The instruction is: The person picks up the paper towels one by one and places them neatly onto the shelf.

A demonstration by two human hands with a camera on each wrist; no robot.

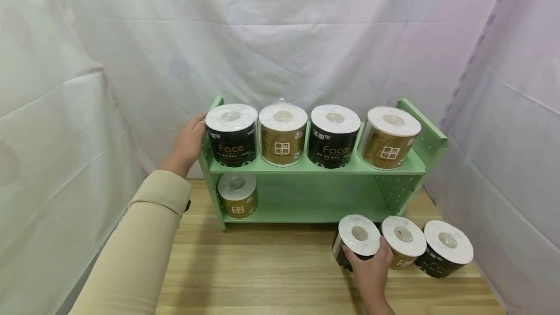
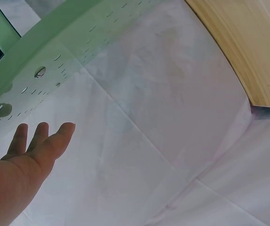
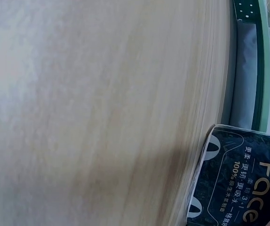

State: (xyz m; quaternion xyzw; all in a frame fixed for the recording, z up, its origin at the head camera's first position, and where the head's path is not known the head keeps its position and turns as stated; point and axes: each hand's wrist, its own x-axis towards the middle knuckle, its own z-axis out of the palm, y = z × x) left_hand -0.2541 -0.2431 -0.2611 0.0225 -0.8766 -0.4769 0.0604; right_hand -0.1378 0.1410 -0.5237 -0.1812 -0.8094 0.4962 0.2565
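Observation:
My right hand (image 1: pixel 371 267) grips a black-wrapped toilet paper roll (image 1: pixel 343 252) in front of the shelf's lower right part, thumb on its left side and fingers on its right. The black wrapper (image 3: pixel 241 179) with "Face" lettering fills the lower right corner of the right wrist view. Whether the roll touches the table is unclear. At the green two-tier shelf (image 1: pixel 306 201), my left hand (image 1: pixel 189 142) rests against the outside of the left side panel. In the left wrist view, its fingers (image 2: pixel 55 143) extend beside the perforated panel (image 2: pixel 74 56).
Several black and gold rolls (image 1: pixel 283 146) line the upper tier. One gold roll (image 1: pixel 238 205) stands at the lower tier's left end. To the right of my right hand, a gold roll (image 1: pixel 404 242) and a black roll (image 1: pixel 444 252) stand on the wooden table (image 1: pixel 262 276). White curtains (image 1: pixel 280 43) surround it.

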